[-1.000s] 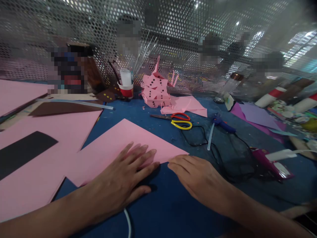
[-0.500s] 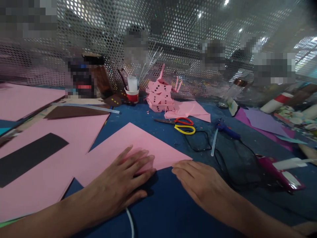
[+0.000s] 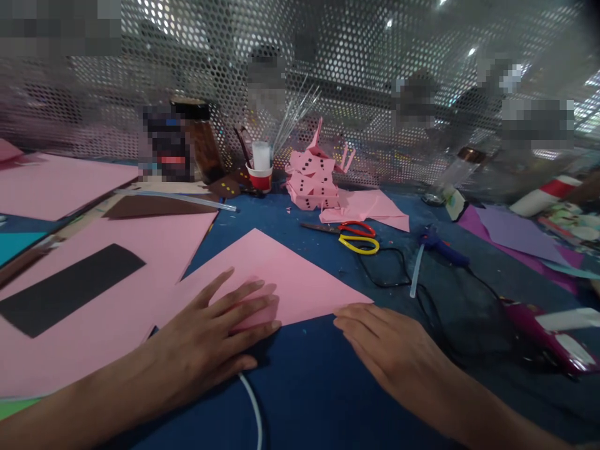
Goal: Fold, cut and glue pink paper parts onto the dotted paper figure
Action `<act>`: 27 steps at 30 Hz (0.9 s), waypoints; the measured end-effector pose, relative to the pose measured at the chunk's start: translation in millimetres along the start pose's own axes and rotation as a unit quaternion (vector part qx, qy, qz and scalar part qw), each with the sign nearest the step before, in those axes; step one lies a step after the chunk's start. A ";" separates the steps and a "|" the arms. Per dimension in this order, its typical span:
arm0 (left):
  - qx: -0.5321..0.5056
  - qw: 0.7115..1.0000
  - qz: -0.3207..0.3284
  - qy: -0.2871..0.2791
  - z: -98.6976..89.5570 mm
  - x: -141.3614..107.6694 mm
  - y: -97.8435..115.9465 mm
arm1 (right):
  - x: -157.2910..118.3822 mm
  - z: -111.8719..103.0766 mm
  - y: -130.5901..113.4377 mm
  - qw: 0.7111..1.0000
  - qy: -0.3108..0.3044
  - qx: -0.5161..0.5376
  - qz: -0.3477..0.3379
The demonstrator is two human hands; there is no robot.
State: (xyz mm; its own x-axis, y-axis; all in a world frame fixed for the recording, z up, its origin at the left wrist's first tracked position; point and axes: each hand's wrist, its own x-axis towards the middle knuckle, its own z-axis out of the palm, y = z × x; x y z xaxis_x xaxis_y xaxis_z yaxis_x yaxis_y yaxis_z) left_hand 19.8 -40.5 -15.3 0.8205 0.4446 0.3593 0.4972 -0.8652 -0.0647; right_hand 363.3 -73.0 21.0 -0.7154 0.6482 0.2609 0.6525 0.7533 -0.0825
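Note:
A pink sheet of paper (image 3: 290, 269), folded into a triangle-like shape, lies on the blue table in front of me. My left hand (image 3: 220, 325) rests flat on its lower left part, fingers spread, with the thumb off the paper's near edge. At the right corner of the sheet is my right hand (image 3: 389, 344), its fingers stretched out side by side and touching the near edge. Its thumb is hidden. Beyond the sheet lie scissors (image 3: 359, 237) with red and yellow handles.
A pink papercraft figure (image 3: 313, 178) stands at the back beside a red-white cup (image 3: 260, 178). On the right are a blue glue gun (image 3: 443, 247), its black cord and a magenta case (image 3: 546, 337). Leftward lie large pink sheets (image 3: 140, 256) and a black strip (image 3: 72, 290).
My left hand has slid left along the folded paper. My right hand stays at the right corner. The whole view has shifted slightly.

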 end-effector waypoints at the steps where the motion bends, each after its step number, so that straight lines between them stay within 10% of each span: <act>1: -0.010 1.000 -0.012 -0.001 -0.5 -1.5 -0.9 | -0.6 0.3 0.2 1.000 0.002 -0.001 0.000; 27: 0.016 0.996 -0.081 -0.039 -32.4 -62.7 0.8 | 0.0 6.4 6.9 0.999 0.045 -0.006 -0.027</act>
State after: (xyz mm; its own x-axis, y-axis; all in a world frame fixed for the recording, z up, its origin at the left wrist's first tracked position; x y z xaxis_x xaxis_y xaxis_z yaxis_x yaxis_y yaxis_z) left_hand -40.4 -76.6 -7.7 0.7478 0.5950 0.2947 0.6320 -0.7739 -0.0413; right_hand 366.2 -67.2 14.3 -0.7242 0.5943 0.3497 0.6173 0.7848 -0.0554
